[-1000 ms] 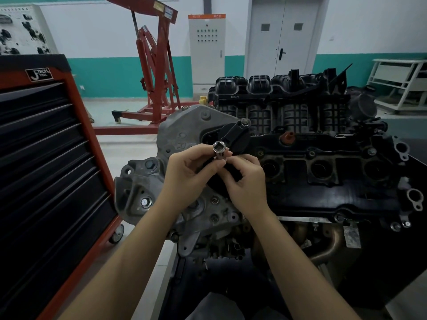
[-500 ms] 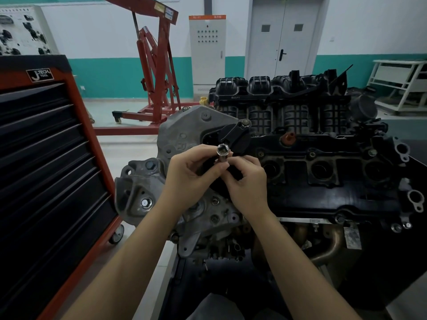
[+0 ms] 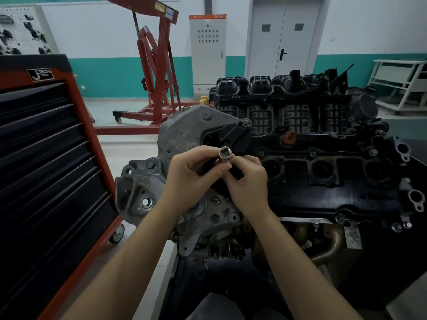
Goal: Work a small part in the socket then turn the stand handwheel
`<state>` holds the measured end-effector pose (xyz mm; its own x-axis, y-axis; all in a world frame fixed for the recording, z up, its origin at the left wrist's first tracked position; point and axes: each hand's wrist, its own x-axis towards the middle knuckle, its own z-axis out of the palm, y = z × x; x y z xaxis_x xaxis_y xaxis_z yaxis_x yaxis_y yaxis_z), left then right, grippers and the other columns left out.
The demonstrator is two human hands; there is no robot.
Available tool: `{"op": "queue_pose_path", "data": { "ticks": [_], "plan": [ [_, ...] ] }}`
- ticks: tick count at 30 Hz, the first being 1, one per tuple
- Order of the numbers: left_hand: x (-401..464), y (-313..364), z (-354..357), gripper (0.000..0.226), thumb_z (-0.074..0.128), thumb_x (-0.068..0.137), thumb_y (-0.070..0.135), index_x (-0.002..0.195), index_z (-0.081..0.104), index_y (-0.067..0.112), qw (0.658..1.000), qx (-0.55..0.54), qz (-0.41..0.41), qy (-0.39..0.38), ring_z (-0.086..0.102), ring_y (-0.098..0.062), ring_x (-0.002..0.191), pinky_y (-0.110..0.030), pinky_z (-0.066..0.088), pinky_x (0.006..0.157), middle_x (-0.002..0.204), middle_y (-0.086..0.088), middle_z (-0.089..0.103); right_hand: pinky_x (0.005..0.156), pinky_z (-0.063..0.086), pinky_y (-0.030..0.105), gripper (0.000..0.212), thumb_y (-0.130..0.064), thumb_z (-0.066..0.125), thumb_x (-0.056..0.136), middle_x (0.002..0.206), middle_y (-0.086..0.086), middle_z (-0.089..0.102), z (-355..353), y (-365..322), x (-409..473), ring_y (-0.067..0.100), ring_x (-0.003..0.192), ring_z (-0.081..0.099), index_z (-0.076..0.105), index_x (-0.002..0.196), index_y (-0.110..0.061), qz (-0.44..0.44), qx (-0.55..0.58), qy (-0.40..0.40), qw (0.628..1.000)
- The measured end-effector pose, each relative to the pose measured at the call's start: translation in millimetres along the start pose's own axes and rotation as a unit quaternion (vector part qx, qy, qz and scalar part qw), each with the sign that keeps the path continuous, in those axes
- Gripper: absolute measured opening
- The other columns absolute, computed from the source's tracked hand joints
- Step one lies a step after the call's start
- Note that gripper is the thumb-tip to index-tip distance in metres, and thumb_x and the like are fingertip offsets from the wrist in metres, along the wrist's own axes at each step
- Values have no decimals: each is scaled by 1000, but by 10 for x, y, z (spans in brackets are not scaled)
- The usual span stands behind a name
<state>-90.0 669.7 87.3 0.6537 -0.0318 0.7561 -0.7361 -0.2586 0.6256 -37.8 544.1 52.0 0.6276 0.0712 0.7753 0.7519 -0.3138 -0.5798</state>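
A small chrome socket (image 3: 224,154) stands upright between both hands, its square drive hole facing up toward me. My left hand (image 3: 194,175) pinches its shaft with thumb and forefinger. My right hand (image 3: 248,181) curls in from the right, its fingertips on the socket's lower part, which is hidden. Both hands hover over the left end of a car engine (image 3: 323,172), just in front of a black round cap (image 3: 233,137) on the grey timing cover (image 3: 184,132).
A red and black tool cabinet (image 3: 50,167) on castors stands close at the left. A red engine hoist (image 3: 157,65) stands behind on the floor. A grey control cabinet (image 3: 207,49), double doors and a white frame (image 3: 402,86) line the back wall.
The socket and both hands have shifted very slightly; the grip is the same.
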Motion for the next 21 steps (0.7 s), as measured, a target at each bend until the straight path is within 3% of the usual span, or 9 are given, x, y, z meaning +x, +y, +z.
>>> {"op": "queue_pose_path", "data": {
  "ticks": [3,7,9,13,16,18,21],
  "plan": [
    [2,-7,2,21,77,76,0,94,70,8,1000,8,-5,20,69,-28,88,-43,56,84,91,-12,72,84,47,37,13,-17,77,79,87,-1,73,0,-3,1,22,95,58,75,89,-9,13,1,-3,1000],
    [5,-8,6,25,72,79,-3,96,69,15,1000,5,-8,24,70,-18,92,-33,55,86,94,-2,72,88,46,35,22,-23,70,82,91,-2,73,-10,-8,8,7,94,52,73,100,-11,-13,-4,-16,1000],
    [7,-3,7,27,68,81,-5,102,68,13,1000,-1,-8,12,70,-16,96,-30,54,88,97,-1,72,87,47,37,23,-23,66,83,89,-1,73,-9,-1,9,8,91,53,73,101,-9,-16,-6,-19,1000],
    [18,0,10,20,71,81,-5,100,70,2,1000,19,-7,-7,69,-24,96,-38,55,89,96,-11,72,81,49,40,18,-16,71,81,87,0,72,5,13,1,14,90,54,74,96,-8,-9,1,1,1000],
    [7,4,22,22,77,75,-2,92,71,10,999,45,1,25,70,-13,89,-27,54,85,90,-2,72,82,49,42,16,-19,72,79,87,-1,73,10,12,-1,11,92,55,74,92,-9,-11,0,5,1000],
    [6,7,24,25,76,75,-3,93,70,14,999,34,-12,29,70,-11,89,-25,54,85,91,0,72,83,49,42,19,-22,70,80,89,-2,72,2,5,7,2,95,53,73,94,-10,-20,3,5,1000],
    [8,-12,6,25,70,81,-6,101,70,7,1000,18,-24,1,70,-20,96,-33,54,90,97,-7,73,84,47,38,23,-20,67,83,89,0,72,-2,6,13,-16,91,45,72,101,-8,-56,-2,-1,998]
  ]
}}
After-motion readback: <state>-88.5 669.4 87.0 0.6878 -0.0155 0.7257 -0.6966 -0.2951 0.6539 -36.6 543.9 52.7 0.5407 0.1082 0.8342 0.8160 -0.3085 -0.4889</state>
